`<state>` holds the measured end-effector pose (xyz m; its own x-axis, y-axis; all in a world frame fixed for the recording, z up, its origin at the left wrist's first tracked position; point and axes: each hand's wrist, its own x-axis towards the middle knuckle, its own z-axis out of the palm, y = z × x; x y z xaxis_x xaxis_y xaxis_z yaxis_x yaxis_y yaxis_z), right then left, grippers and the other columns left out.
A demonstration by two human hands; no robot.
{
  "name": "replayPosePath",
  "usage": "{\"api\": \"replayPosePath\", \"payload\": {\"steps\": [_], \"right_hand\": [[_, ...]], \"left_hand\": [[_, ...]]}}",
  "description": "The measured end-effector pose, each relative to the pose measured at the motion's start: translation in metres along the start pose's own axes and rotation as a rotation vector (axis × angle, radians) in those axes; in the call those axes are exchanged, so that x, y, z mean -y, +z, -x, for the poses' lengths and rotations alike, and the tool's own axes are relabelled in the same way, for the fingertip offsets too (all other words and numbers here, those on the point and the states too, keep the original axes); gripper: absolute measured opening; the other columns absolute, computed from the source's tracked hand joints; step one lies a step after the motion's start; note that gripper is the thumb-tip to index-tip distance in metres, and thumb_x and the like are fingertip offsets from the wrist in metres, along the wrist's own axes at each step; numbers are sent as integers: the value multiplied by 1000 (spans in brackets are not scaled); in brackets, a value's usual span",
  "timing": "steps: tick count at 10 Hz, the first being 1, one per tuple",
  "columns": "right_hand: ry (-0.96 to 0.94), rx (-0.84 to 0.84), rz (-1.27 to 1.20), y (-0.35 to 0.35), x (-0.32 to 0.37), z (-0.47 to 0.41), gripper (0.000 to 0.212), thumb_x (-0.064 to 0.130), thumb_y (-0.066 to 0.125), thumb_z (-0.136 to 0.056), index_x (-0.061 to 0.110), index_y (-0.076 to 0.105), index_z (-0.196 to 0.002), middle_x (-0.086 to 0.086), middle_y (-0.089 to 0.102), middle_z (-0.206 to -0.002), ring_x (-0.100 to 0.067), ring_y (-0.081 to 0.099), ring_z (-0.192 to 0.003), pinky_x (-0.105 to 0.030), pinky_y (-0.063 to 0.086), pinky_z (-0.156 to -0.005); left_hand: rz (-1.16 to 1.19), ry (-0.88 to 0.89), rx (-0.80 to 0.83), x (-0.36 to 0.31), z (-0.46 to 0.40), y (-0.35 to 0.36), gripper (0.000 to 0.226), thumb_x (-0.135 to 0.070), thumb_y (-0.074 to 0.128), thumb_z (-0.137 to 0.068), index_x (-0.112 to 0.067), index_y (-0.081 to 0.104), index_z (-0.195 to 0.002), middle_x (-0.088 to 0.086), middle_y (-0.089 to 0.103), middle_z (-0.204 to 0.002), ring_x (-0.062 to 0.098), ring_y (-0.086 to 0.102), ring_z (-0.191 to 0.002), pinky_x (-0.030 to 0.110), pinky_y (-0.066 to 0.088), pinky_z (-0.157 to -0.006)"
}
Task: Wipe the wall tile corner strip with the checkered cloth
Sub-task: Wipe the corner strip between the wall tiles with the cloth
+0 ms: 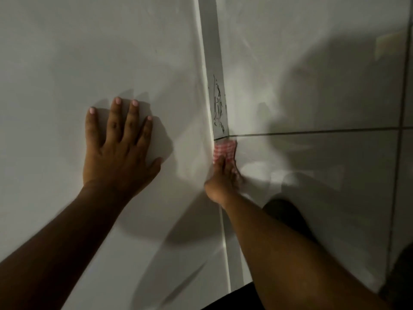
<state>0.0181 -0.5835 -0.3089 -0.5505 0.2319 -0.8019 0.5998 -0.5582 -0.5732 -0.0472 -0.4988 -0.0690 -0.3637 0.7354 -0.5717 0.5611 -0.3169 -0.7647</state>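
A narrow grey corner strip (212, 52) runs down the wall corner between the plain left wall and the tiled right wall. Black scribble marks (218, 104) cover the strip just above a horizontal grout line. My right hand (221, 177) presses a folded red-and-white checkered cloth (224, 151) against the strip, right below that grout line and below the marks. My left hand (118, 144) lies flat on the left wall with fingers spread, holding nothing, well left of the strip.
The plain white wall (67, 52) fills the left side. Large white tiles (312, 74) with dark grout lines (324, 131) cover the right. A dark floor patch (237, 296) shows at the bottom, and a dark rounded shape (288, 218) sits behind my right forearm.
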Motion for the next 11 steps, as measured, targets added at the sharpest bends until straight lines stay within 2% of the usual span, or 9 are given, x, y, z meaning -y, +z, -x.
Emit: {"api": "replayPosePath", "payload": {"steps": [2,3,4,5,6,7,8,9,11], "right_hand": [[89,98,-62,30,-46,27,92,29,46,-83,34,-16,-150,-10,-10,-164,-37,2,-150,-53,10,-120],[159,95,-329,-17,-4,-26,71,20,46,-90,24,12,-152,-17,28,-157,-37,38,-137,-47,36,-112],[251,154,-325,-54,21,-44,33,12,41,-99,-7,51,-123,-18,63,-98,-27,63,-82,-23,52,-62],[161,116,-356,-62,22,-35,31,10,42,-96,-3,55,-121,-14,60,-105,-31,62,-90,-25,45,-56],[73,73,-597,-76,31,-38,51,7,42,-95,8,33,-146,-15,42,-149,-33,45,-134,-25,46,-82],[-124,-23,-551,-90,73,-56,51,7,40,-96,8,31,-146,-16,39,-151,-31,41,-135,-20,39,-82],[-63,-36,-444,-88,83,-68,56,20,44,-96,19,26,-148,-13,40,-149,-31,48,-128,-26,48,-87],[-59,-47,-47,-78,52,-46,75,28,46,-91,37,4,-152,-8,33,-156,-36,49,-127,-43,45,-102],[-27,-78,-91,-38,24,-13,78,25,52,-86,31,11,-153,-13,34,-151,-35,42,-131,-45,38,-108]], "left_hand": [[15,11,-21,0,-1,0,87,-65,38,-88,-15,23,-157,18,8,-167,43,0,-153,65,-5,-117],[82,-5,-11,-2,-3,-2,85,-63,39,-90,-18,16,-159,16,-1,-168,40,-7,-154,63,-6,-120],[116,-17,12,-3,-7,-3,85,-64,34,-91,-23,6,-160,14,-11,-168,37,-13,-154,60,-7,-121],[-4,37,11,-2,-8,-5,88,-66,29,-88,-18,10,-159,17,-5,-167,42,-10,-153,64,-6,-119],[-40,45,24,0,-9,-5,89,-67,28,-87,-18,11,-159,18,-4,-167,42,-9,-153,64,-3,-120],[4,52,-25,-2,-11,4,89,-67,28,-86,-17,15,-159,18,-1,-167,42,-7,-154,64,-2,-120],[-20,53,-42,-1,-10,8,89,-67,29,-85,-18,19,-158,18,4,-167,42,-4,-154,64,-1,-120],[6,35,-22,-5,-12,6,86,-64,31,-88,-17,18,-158,18,3,-167,42,-3,-154,64,-2,-120],[-8,34,3,-21,-25,8,87,-67,25,-88,-20,8,-159,16,-5,-168,40,-8,-154,63,-7,-119]]}}
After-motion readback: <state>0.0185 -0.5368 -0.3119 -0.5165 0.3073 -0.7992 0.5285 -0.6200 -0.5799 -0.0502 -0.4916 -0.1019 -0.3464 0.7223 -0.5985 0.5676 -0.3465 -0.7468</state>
